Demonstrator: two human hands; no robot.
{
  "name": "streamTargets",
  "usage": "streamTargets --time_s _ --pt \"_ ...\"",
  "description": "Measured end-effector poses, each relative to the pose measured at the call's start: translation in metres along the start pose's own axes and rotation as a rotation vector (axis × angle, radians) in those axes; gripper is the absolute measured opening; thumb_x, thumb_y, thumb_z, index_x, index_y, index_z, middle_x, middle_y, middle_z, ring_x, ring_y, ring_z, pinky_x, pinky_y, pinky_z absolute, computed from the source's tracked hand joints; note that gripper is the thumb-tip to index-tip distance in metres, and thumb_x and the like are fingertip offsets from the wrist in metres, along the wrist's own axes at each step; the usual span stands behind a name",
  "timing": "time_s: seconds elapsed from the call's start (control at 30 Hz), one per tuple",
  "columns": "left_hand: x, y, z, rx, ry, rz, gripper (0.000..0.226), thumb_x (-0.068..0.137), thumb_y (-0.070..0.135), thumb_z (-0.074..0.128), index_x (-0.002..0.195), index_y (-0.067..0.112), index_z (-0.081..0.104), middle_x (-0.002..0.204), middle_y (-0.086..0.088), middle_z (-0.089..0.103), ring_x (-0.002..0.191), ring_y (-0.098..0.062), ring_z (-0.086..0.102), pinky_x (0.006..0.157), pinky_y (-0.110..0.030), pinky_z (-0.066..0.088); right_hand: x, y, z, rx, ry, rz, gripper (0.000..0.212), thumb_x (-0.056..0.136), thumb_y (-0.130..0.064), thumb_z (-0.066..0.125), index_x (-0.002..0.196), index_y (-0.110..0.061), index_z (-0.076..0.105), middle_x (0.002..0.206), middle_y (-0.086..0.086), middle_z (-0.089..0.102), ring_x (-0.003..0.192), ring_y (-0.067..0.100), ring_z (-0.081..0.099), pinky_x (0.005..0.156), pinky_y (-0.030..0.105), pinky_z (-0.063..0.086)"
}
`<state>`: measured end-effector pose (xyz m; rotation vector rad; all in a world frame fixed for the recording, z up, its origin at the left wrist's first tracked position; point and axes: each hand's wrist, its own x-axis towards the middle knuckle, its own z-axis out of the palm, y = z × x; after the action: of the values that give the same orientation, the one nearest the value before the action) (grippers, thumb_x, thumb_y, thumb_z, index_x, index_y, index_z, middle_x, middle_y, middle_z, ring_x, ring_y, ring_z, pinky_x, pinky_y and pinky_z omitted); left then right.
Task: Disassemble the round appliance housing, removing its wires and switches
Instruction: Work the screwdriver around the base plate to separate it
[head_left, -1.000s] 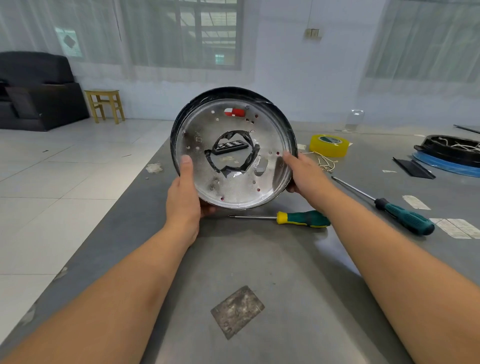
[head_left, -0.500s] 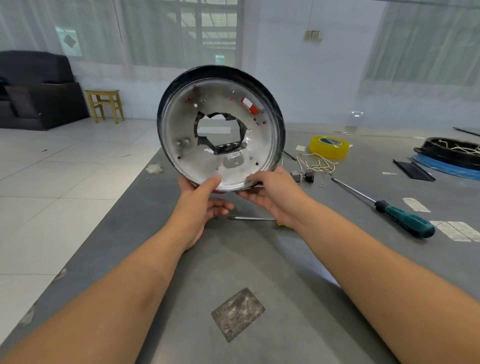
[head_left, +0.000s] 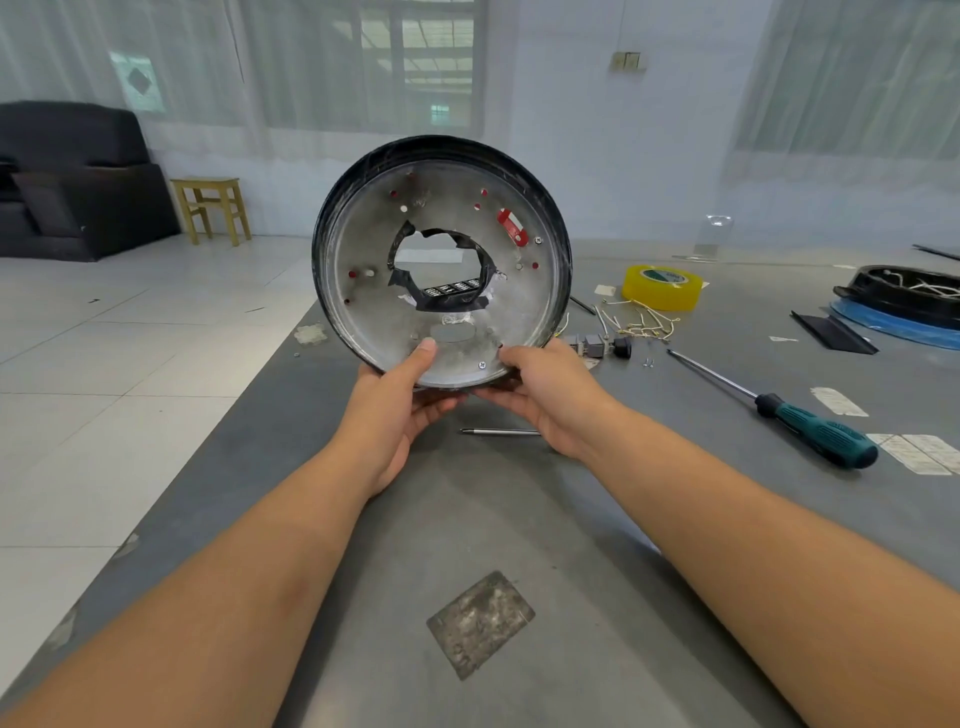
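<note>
1. Nearest thing is both forearms reaching straight out over the grey metal worktop (head_left: 519, 519), wrists close together. A scuffed square patch (head_left: 480, 623) sits on the top between the forearms, well short of the hands.

2. The left hand (head_left: 400, 410) grips the bottom edge of the round silver metal appliance housing with the black rim (head_left: 441, 260): thumb pressed on the inner face, fingers curled behind. The right hand (head_left: 550, 395) grasps the same bottom edge just beside it, thumb on the front lip, fingers underneath. Both are about equally near.

3. So the housing stands on edge directly above and just beyond the hands, open face toward the person, lifted off the table. You can see right through the ragged centre hole.

4. A small red part (head_left: 511, 227) is fixed on the far upper right of the face, well away from either hand. My guess is the disc has to be rotated to bring it round.

5. Just under the right hand pokes the shaft of a small screwdriver (head_left: 498, 431). Further right lies a green-handled long screwdriver (head_left: 810, 431).

6. Beyond the right hand: loose wires and small grey switches (head_left: 613, 338), already out, then a yellow tape roll (head_left: 662, 287).
</note>
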<state>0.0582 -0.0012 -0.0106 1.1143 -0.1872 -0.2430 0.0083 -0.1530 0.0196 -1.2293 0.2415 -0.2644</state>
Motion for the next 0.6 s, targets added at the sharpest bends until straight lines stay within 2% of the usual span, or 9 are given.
streamTargets --time_s 0.07,0.2,0.3,0.43,0.6 --pt "0.0015 0.0014 -0.0021 -0.058 0.025 -0.031 0.035 0.101 0.024 0.069 0.133 0.008 0.064 0.101 -0.005 0.082 0.085 -0.022 0.079 0.063 -0.025 0.061 -0.0011 0.0024 0.0023 0.035 -0.002 0.02 0.028 0.098 0.007 0.048 0.124 0.003 0.058 0.116 0.021 0.071 0.098 0.032 0.073 0.064 0.035 0.062" --pt "0.0036 0.0031 -0.0035 -0.094 0.04 -0.076 0.043 0.098 0.026 0.074 0.135 0.009 0.062 0.115 -0.01 0.078 0.103 -0.027 0.077 0.068 -0.026 0.061 -0.0019 0.0046 0.004 0.08 0.01 0.034 0.032 0.099 0.008 0.047 0.128 0.004 0.057 0.117 0.021 0.071 0.102 0.033 0.072 0.066 0.035 0.062" --pt "0.0045 0.0035 -0.0044 -0.098 0.007 -0.124 0.032 0.095 0.026 0.077 0.122 0.01 0.069 0.1 -0.006 0.082 0.091 -0.023 0.079 0.065 -0.025 0.061 -0.0023 0.0077 0.0054 0.07 0.001 0.019 0.034 0.099 0.007 0.048 0.131 0.002 0.057 0.12 0.019 0.071 0.107 0.033 0.071 0.071 0.036 0.063" --pt "0.007 0.0034 -0.0087 -0.11 -0.009 -0.176 0.024 0.094 0.016 0.078 0.116 0.009 0.071 0.098 -0.006 0.081 0.076 -0.018 0.077 0.061 -0.024 0.059 -0.0021 0.0104 0.0063 0.063 -0.012 0.012 0.033 0.1 0.006 0.049 0.132 0.002 0.057 0.121 0.018 0.071 0.108 0.032 0.071 0.074 0.037 0.063" --pt "0.0089 0.0026 -0.0107 -0.131 0.012 -0.186 0.016 0.098 0.01 0.072 0.114 0.01 0.07 0.092 -0.004 0.082 0.076 -0.016 0.078 0.063 -0.027 0.061 -0.0007 0.0077 0.0031 0.011 -0.06 0.022 0.028 0.103 -0.009 0.057 0.129 0.001 0.059 0.119 0.013 0.073 0.105 0.026 0.073 0.076 0.034 0.063"
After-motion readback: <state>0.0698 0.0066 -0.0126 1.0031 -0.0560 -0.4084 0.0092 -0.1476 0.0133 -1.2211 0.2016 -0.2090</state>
